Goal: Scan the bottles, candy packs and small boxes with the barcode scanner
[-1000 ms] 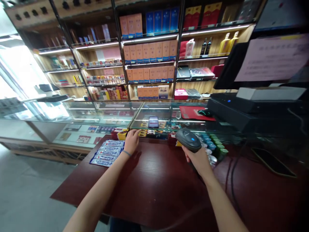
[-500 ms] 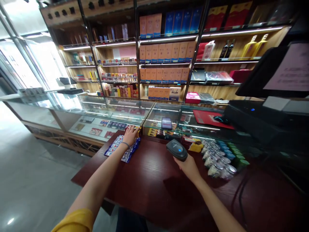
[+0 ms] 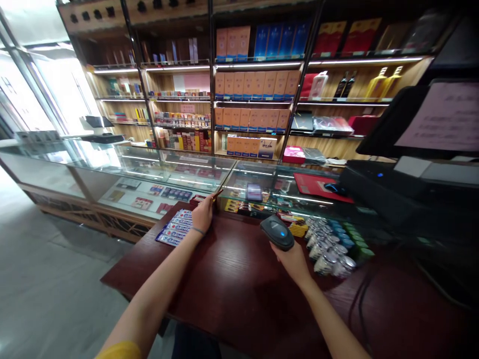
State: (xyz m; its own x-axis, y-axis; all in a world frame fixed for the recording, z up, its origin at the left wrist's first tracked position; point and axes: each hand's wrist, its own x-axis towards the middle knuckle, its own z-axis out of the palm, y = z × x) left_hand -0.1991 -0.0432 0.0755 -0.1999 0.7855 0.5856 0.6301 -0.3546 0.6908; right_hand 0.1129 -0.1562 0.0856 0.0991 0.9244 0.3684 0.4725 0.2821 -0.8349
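Right hand (image 3: 291, 257) clasps scanner (image 3: 276, 231) below its head, likely for easy aiming; left hand (image 3: 202, 215) pinches thin reddish item (image 3: 217, 194) near far edge of table (image 3: 232, 279).

The scanner (image 3: 276, 231) looks like smooth plastic, the counter (image 3: 232, 284) glossy wood (its grain shows under the shine), the jar lids (image 3: 329, 258) at four o'clock shiny like metal, and the display-case top (image 3: 149, 168) at nine o'clock reflective glass.
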